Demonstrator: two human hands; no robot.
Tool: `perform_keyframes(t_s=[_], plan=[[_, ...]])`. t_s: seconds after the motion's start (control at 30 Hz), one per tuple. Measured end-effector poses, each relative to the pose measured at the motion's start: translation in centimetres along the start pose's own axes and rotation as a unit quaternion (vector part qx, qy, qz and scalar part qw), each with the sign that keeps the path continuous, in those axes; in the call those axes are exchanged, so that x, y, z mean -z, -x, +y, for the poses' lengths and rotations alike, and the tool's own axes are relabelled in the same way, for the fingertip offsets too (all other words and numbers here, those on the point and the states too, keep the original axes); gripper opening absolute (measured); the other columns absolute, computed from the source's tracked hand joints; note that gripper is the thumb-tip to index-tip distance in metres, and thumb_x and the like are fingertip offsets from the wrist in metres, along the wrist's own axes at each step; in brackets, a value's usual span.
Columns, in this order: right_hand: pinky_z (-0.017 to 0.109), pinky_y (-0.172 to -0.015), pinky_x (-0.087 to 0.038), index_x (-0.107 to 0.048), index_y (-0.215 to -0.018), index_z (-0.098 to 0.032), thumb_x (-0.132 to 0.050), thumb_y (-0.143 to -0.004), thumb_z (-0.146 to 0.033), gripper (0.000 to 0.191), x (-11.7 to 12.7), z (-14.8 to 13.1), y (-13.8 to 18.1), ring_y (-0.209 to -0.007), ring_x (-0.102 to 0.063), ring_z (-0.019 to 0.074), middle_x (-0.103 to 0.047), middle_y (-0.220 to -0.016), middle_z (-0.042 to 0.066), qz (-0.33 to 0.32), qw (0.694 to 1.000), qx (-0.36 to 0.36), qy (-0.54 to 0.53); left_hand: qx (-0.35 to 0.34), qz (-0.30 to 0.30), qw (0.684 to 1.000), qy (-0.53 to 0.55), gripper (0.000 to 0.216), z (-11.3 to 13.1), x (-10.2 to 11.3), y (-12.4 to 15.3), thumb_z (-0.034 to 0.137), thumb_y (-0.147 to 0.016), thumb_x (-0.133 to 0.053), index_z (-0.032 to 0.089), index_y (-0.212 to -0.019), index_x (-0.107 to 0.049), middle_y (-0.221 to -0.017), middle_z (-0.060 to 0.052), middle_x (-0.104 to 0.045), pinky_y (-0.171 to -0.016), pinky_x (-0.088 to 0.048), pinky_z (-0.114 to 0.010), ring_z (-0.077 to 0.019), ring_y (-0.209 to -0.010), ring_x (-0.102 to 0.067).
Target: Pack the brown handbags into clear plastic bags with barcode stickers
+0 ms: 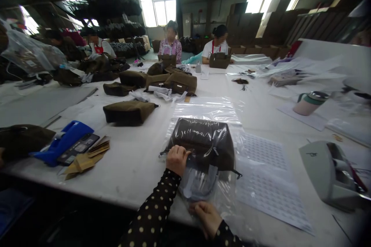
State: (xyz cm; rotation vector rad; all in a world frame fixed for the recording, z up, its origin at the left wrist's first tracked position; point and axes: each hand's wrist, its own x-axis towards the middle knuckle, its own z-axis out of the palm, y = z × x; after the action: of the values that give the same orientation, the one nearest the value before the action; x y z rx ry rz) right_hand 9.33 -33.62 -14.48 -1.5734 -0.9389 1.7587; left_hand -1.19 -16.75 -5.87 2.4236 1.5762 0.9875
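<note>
A dark brown handbag (203, 135) lies inside a clear plastic bag (228, 197) on the table in front of me. Its handles (199, 183), wrapped in pale material, point toward my body. My left hand (176, 159) rests at the handbag's left side, its fingers curled closed on the plastic; exactly what lies beneath the fingertips is hidden. At the near end of the plastic bag, below the handles, my right hand (207, 217) pinches the film. Printed label sheets (266, 170) lie just to the right, partly under the plastic.
At left are a blue tape dispenser (68, 139), a phone (78, 148) and brown paper pieces (87, 158). Another handbag (130, 112) and a pile of handbags (171, 81) lie beyond. A cup (310, 103) and a grey machine (330, 173) stand right. Co-workers sit across the table.
</note>
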Motion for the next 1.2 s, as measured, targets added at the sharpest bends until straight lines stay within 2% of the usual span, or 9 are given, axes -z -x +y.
perform_keyframes(t_s=[0.23,0.37,0.43,0.5,0.6,0.67,0.77,1.03,1.2], plan=[[0.025,-0.034,-0.036,-0.063,-0.104,-0.017,-0.034,-0.079,-0.055,0.053,-0.8,-2.3,1.8,-0.038,-0.051,0.0115,-0.066,-0.093,0.010,0.000,0.994,0.054,0.096,0.024,0.019,0.998,-0.047,0.042,3.4,-2.3,4.1,0.023,-0.086,-0.044,0.015,-0.127,-0.043,-0.127,-0.014,-0.047,-0.100,-0.029,-0.047,-0.0297,-0.122,-0.036],[0.031,-0.056,-0.049,-0.064,-0.106,-0.023,-0.054,-0.072,-0.049,0.044,3.0,-3.8,6.1,-0.059,-0.062,0.0191,-0.069,-0.086,0.006,-0.076,0.970,0.173,0.154,-0.006,0.004,0.998,-0.062,0.050,3.6,-2.9,4.2,0.023,-0.086,-0.042,0.014,-0.134,-0.034,-0.134,-0.017,-0.040,-0.102,-0.026,-0.052,-0.0326,-0.126,-0.030],[0.031,-0.067,-0.049,-0.070,-0.087,-0.025,-0.058,-0.072,-0.043,0.026,8.1,-4.5,8.8,-0.069,-0.063,0.0202,-0.069,-0.077,0.004,-0.018,0.962,0.231,0.143,-0.015,0.009,0.998,-0.060,0.053,3.5,-3.1,3.8,0.023,-0.086,-0.041,0.015,-0.137,-0.028,-0.136,-0.017,-0.037,-0.103,-0.024,-0.053,-0.0337,-0.128,-0.028],[0.029,-0.066,-0.048,-0.069,-0.073,-0.024,-0.059,-0.074,-0.037,0.017,15.3,-5.0,11.8,-0.067,-0.062,0.0176,-0.068,-0.070,0.003,0.196,0.944,0.252,0.079,-0.021,0.016,0.999,-0.045,0.058,3.4,-3.4,3.4,0.025,-0.086,-0.042,0.019,-0.140,-0.021,-0.140,-0.016,-0.031,-0.104,-0.022,-0.055,-0.0344,-0.129,-0.025],[0.022,-0.049,-0.041,-0.060,-0.083,-0.021,-0.064,-0.066,-0.040,0.025,27.3,-5.2,16.0,-0.051,-0.050,0.0095,-0.064,-0.066,-0.001,0.592,0.749,0.283,-0.093,-0.025,0.022,0.999,-0.022,0.061,3.2,-3.8,3.1,0.028,-0.086,-0.042,0.020,-0.141,-0.016,-0.144,-0.015,-0.024,-0.105,-0.019,-0.056,-0.0355,-0.131,-0.021],[0.018,-0.042,-0.034,-0.052,-0.098,-0.021,-0.063,-0.063,-0.046,0.044,34.0,-5.2,17.3,-0.045,-0.041,0.0056,-0.063,-0.070,-0.002,0.664,0.690,0.257,-0.128,-0.027,0.015,0.999,-0.018,0.061,3.2,-3.9,3.0,0.029,-0.086,-0.041,0.021,-0.141,-0.015,-0.145,-0.014,-0.021,-0.105,-0.019,-0.056,-0.0356,-0.131,-0.020],[0.018,-0.034,-0.027,-0.049,-0.102,-0.017,-0.065,-0.057,-0.049,0.058,39.4,-5.4,16.6,-0.039,-0.037,0.0063,-0.062,-0.063,-0.001,0.649,0.723,0.203,-0.126,-0.034,0.004,0.999,-0.025,0.061,3.1,-3.7,3.0,0.030,-0.087,-0.039,0.022,-0.141,-0.013,-0.146,-0.013,-0.019,-0.104,-0.021,-0.058,-0.0361,-0.131,-0.020],[0.021,-0.039,-0.035,-0.041,-0.100,-0.022,-0.060,-0.056,-0.055,0.058,37.6,-3.8,16.0,-0.042,-0.046,0.0098,-0.059,-0.059,-0.004,0.640,0.745,0.141,-0.120,-0.033,0.025,0.999,-0.014,0.057,2.8,-3.7,3.0,0.026,-0.087,-0.033,0.021,-0.141,-0.015,-0.143,-0.013,-0.028,-0.104,-0.024,-0.055,-0.0341,-0.130,-0.026],[0.025,-0.034,-0.027,-0.052,-0.057,-0.021,-0.064,-0.046,-0.055,0.038,37.2,-1.1,17.5,-0.032,-0.034,0.0093,-0.055,-0.044,0.000,0.613,0.789,-0.003,-0.036,0.017,0.053,0.998,0.035,0.057,3.1,-3.5,3.0,0.026,-0.087,-0.034,0.026,-0.141,-0.016,-0.141,-0.006,-0.034,-0.107,-0.024,-0.049,-0.0300,-0.128,-0.032]])
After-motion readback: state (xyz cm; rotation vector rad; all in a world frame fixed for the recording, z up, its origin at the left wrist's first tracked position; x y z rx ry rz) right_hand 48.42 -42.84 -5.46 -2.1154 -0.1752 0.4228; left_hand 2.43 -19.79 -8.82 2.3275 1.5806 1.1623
